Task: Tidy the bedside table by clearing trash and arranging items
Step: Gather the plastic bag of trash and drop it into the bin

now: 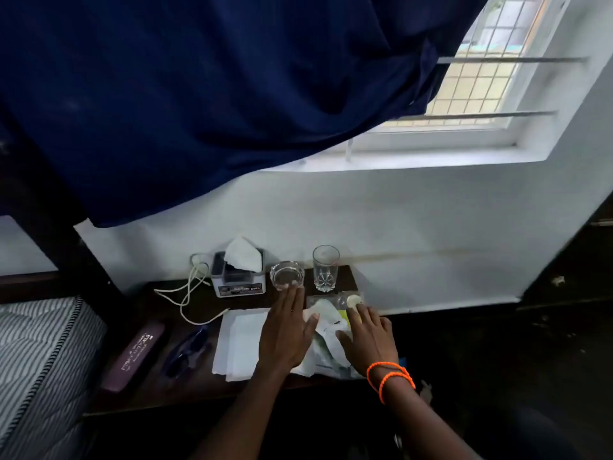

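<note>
Crumpled wrapper (pixel 326 340) under both hands.

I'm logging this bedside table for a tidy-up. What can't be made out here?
Head view only:
- Crumpled white wrappers: partly covered by both hands, left and right; print unreadable.
- Grey tissue box: label too blurred to read.
- Dark spectacles: lost in shadow, shape unclear.
- Purple case: lettering too blurred to read.
</note>
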